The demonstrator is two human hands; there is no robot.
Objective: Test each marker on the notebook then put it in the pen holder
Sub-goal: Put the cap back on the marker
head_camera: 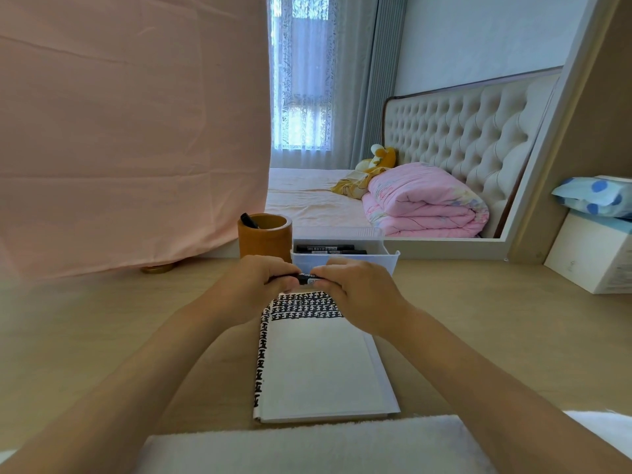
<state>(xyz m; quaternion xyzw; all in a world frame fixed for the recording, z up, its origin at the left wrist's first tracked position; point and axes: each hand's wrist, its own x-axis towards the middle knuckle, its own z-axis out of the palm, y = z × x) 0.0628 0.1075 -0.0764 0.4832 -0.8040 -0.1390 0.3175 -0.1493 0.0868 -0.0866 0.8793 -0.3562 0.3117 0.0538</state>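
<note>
Gripping marker (307,278) w/ L hand (260,283) + R hand (357,297), axis 9–3 o'clock.
Pen holder (265,242) at 11 o'clock, nearer L; notebook (318,367) at 6.

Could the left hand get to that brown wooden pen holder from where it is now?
Probably yes: the left hand sits just in front of the round brown wooden pen holder, nothing between them, though it grips a black marker.
</note>
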